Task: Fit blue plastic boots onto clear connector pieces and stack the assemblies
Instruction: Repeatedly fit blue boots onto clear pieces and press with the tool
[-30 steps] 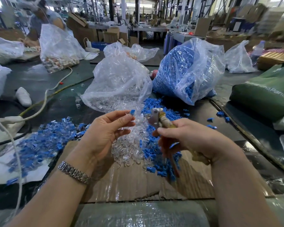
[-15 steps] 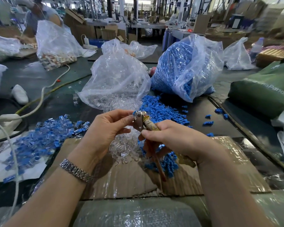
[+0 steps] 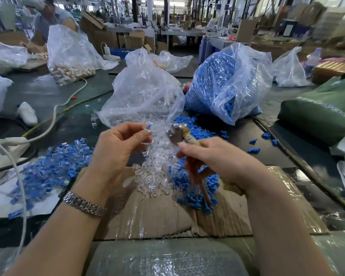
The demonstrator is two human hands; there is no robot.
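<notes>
Left fingers: the left hand [image 3: 118,150] pinches one small piece [image 3: 147,127] between thumb and forefinger, blue at its tip and clear beside it; whether boot and connector are fully joined cannot be told.
Right fingers: the right hand [image 3: 213,158] is clenched round one hand tool [image 3: 184,136], a metal head on a tape-wrapped handle, its reddish-brown legs running down past the palm.
Gap between them: tool head and pinched piece are near each other, apart, above the clear heap.
Clear connector pieces: one loose heap [image 3: 153,176] on the cardboard sheet [image 3: 157,216], spilling from one open clear bag [image 3: 143,96]; too many to count.
Blue boots: one loose heap [image 3: 191,188] just right of the clear heap, partly under the right hand; one large clear bag full of them [image 3: 225,82] behind; about six strays on the dark table [image 3: 247,134] to the right.
Finished assemblies: one pile [image 3: 52,166] of blue-and-clear pieces left of the left hand, lying partly on white sheeting; not countable.
Wrist: one metal link bracelet [image 3: 84,204] on the left wrist.
Writing: a green bag [image 3: 317,110] at the right edge carries pale lettering ending in "Panda"; the rest is not legible.
Other bags: at least four more clear or white bags farther back, one holding pale orange-and-white parts [image 3: 72,70].
Cables: one white cable [image 3: 54,116] and one yellow cable cross the table at left.
People: one other person [image 3: 50,18] works at the far left.
</notes>
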